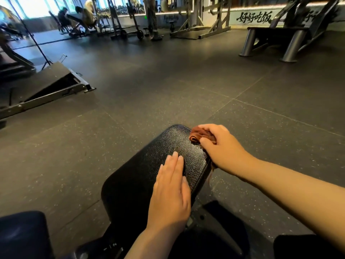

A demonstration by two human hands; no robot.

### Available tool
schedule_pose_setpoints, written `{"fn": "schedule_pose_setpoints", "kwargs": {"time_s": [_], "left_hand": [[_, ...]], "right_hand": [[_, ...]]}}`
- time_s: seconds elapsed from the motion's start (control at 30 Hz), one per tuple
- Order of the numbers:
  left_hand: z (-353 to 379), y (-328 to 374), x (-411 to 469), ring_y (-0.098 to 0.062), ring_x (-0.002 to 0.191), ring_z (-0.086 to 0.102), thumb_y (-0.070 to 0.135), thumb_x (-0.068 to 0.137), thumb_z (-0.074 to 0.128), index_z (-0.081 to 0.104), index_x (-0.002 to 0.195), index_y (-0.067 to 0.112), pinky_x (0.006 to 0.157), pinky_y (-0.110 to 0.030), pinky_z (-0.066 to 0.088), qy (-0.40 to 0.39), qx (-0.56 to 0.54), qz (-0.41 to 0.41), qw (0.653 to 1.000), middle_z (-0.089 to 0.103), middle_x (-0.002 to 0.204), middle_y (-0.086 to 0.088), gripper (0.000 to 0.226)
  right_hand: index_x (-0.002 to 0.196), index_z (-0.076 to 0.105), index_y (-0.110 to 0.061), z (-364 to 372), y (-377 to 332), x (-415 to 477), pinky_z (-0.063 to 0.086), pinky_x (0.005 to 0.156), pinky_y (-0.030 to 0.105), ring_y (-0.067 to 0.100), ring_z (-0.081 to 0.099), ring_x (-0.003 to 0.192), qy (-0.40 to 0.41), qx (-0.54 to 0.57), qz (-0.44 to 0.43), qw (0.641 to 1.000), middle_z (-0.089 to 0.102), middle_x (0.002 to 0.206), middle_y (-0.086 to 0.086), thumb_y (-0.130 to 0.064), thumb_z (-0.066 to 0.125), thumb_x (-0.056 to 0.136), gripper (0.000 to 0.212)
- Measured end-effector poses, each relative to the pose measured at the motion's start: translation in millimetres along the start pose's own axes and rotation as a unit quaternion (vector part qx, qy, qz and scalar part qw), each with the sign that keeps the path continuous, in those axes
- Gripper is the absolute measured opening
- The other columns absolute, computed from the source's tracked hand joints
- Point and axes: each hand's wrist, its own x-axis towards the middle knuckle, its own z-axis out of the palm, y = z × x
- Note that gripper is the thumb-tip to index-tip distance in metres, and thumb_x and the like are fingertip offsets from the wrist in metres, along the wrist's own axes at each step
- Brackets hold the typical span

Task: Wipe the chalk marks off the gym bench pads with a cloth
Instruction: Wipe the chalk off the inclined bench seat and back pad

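The left hand [170,193] lies flat and relaxed on the black bench pad [149,169], likely steadying it, while the right hand [222,146] clutches a bunched reddish-brown cloth [199,134] against its far right edge (no chalk visible there).

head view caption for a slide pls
Right hand grips a brown cloth at the right edge of the bench pad; left hand rests flat on it.

Black textured bench pad [164,144] sitting above speckled rubber floor [168,81], brown cloth [197,134] lying bunched at its far right edge, left hand [169,195] resting flat on it
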Motion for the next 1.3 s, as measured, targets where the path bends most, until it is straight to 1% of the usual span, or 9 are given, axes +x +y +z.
{"fn": "schedule_pose_setpoints", "kwargs": {"time_s": [0.17, 0.23, 0.3, 0.4, 0.6, 0.77, 0.97, 1.17, 1.3], "left_hand": [[-0.1, -0.8, -6.9, 0.006, 0.15, -0.005, 0.04, 0.099, 0.017, 0.021, 0.158, 0.025, 0.122, -0.021, -0.003, 0.002, -0.004, -0.004, 1.0, 0.006, 0.163, 0.019, 0.06], [-2.0, -5.0, -14.4, 0.004, 0.15, -0.003, 0.039, 0.1, 0.019, 0.022, 0.157, 0.025, 0.122, -0.02, -0.003, -0.005, -0.013, 0.0, 1.0, 0.008, 0.163, 0.017, 0.06], [-3.9, -12.6, -25.1, 0.001, 0.151, 0.002, 0.038, 0.098, 0.022, 0.024, 0.158, 0.022, 0.123, -0.023, 0.0, -0.01, -0.019, -0.003, 1.0, 0.011, 0.164, 0.014, 0.061], [-6.3, -21.6, -41.9, -0.003, 0.151, 0.014, 0.034, 0.098, 0.028, 0.033, 0.155, 0.02, 0.124, -0.027, 0.007, 0.012, -0.034, -0.018, 0.999, 0.02, 0.162, 0.013, 0.059], [-4.2, -30.7, -62.7, 0.002, 0.15, 0.012, 0.035, 0.099, 0.032, 0.041, 0.152, 0.02, 0.124, -0.028, 0.013, 0.088, -0.026, -0.096, 0.991, 0.028, 0.161, 0.013, 0.056], [-6.2, -29.1, -64.4, 0.001, 0.148, -0.007, 0.052, 0.088, 0.009, 0.025, 0.157, 0.017, 0.121, -0.025, -0.006, 0.123, -0.03, -0.242, 0.962, 0.011, 0.166, 0.008, 0.08], [-10.6, -26.1, -63.9, 0.0, 0.148, -0.014, 0.05, 0.089, 0.005, 0.014, 0.16, 0.018, 0.119, -0.024, -0.012, 0.095, -0.022, -0.266, 0.959, 0.0, 0.167, 0.009, 0.078], [-6.6, -27.8, -62.7, -0.004, 0.148, -0.012, 0.051, 0.084, 0.0, 0.015, 0.159, 0.011, 0.12, -0.027, -0.011, 0.103, 0.005, -0.269, 0.958, 0.004, 0.167, 0.0, 0.086], [-11.9, -25.2, -62.2, 0.001, 0.142, -0.019, 0.054, 0.081, -0.005, 0.011, 0.16, 0.016, 0.117, -0.025, -0.014, 0.085, 0.014, -0.271, 0.959, -0.002, 0.167, 0.006, 0.088]], "right_hand": [[0.128, 0.061, -0.024, 18.3, -7.9, 22.6, 0.039, 0.1, 0.028, 0.024, 0.05, 0.12, 0.041, -0.116, -0.004, 0.992, 0.055, 0.131, 0.006, -0.016, 0.047, 0.1, 0.032], [0.112, 0.065, -0.024, 34.8, -20.9, 16.9, 0.045, 0.097, 0.04, 0.027, 0.053, 0.113, 0.066, -0.199, -0.073, 0.975, 0.06, 0.118, 0.0, -0.009, 0.049, 0.094, 0.028], [0.1, 0.068, -0.02, 55.6, -32.4, -4.4, 0.049, 0.089, 0.041, 0.026, 0.058, 0.104, 0.02, -0.234, -0.19, 0.953, 0.064, 0.108, -0.001, -0.009, 0.055, 0.086, 0.022], [0.117, 0.068, -0.016, 68.4, -33.5, -18.6, 0.051, 0.092, 0.043, 0.027, 0.058, 0.11, -0.078, -0.258, -0.298, 0.916, 0.063, 0.122, 0.004, -0.02, 0.058, 0.089, 0.03], [0.129, 0.057, -0.011, 90.0, -36.3, 6.5, 0.043, 0.104, 0.043, 0.03, 0.051, 0.12, 0.051, -0.316, -0.186, 0.929, 0.054, 0.128, 0.008, -0.014, 0.058, 0.09, 0.039], [0.127, 0.063, -0.013, 114.3, -53.8, -12.8, 0.049, 0.097, 0.044, 0.03, 0.057, 0.115, -0.148, -0.27, -0.373, 0.875, 0.06, 0.128, 0.009, -0.018, 0.058, 0.092, 0.036], [0.125, 0.059, -0.013, 111.7, -53.5, 22.9, 0.045, 0.099, 0.043, 0.03, 0.052, 0.112, 0.037, -0.322, -0.195, 0.926, 0.057, 0.124, 0.008, -0.014, 0.057, 0.09, 0.035], [0.132, 0.058, -0.014, 129.5, -56.6, -16.2, 0.047, 0.099, 0.043, 0.03, 0.055, 0.116, -0.158, -0.289, -0.387, 0.861, 0.057, 0.133, 0.009, -0.021, 0.058, 0.092, 0.041], [0.125, 0.059, -0.02, 92.4, -40.8, 17.2, 0.047, 0.097, 0.042, 0.028, 0.055, 0.112, -0.009, -0.33, -0.25, 0.91, 0.058, 0.125, 0.003, -0.014, 0.058, 0.09, 0.036]]}}
